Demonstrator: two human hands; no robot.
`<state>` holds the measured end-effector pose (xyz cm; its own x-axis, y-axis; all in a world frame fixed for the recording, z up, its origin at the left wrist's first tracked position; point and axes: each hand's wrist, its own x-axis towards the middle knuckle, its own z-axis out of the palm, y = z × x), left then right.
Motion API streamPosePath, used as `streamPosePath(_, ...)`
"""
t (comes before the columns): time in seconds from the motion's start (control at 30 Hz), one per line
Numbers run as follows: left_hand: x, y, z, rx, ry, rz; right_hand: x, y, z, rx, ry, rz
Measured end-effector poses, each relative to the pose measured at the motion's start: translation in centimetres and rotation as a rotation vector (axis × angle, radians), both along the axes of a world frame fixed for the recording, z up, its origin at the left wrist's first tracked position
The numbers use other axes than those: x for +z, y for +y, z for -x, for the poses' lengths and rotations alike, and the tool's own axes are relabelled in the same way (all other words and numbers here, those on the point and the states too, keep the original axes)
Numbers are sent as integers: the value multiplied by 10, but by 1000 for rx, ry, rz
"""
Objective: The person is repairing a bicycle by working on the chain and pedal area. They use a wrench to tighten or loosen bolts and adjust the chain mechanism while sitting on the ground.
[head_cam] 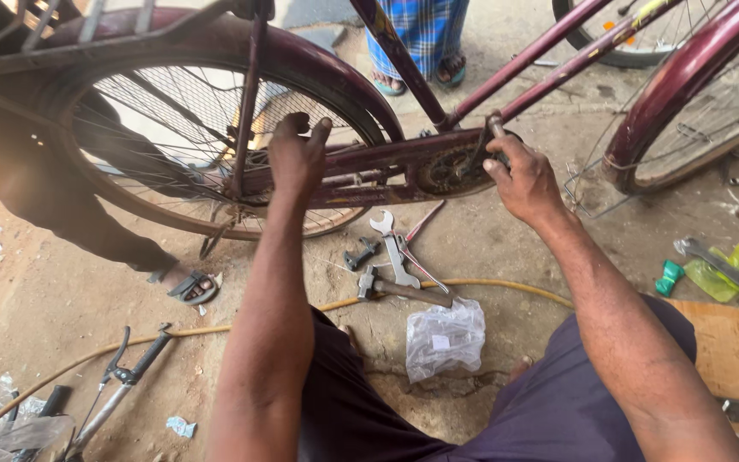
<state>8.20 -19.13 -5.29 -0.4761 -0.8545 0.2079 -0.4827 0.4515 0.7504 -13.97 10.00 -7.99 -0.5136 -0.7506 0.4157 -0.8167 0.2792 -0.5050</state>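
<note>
A maroon bicycle (pixel 404 64) stands in front of me on bare ground. My left hand (pixel 297 158) rests on the chain stay beside the rear wheel (pixel 173 120), fingers curled over the frame. My right hand (pixel 519 175) grips the crank arm (pixel 494 128) next to the chainring (pixel 448 171). Both forearms reach forward from my lap.
On the ground lie a spanner (pixel 393 248), a hammer (pixel 404 289), a clear plastic bag (pixel 445 338), a yellow hose (pixel 215 329), a hand pump (pixel 121 385) and a green bottle (pixel 733 269). Another person's sandalled feet (pixel 421 73) stand behind the bicycle; someone's leg (pixel 70 222) is at left.
</note>
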Motion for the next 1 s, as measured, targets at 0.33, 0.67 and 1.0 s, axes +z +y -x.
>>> streamPosePath(0.33, -30, -9, 59, 177, 325, -20, 0, -4, 1, 0, -15, 14)
streamPosePath(0.67, -54, -25, 49, 56, 264, 103, 3, -2, -5, -8, 5, -18)
streamPosePath(1.0, -47, -21, 49, -113, 54, 31, 1, -3, -6, -39, -26, -94)
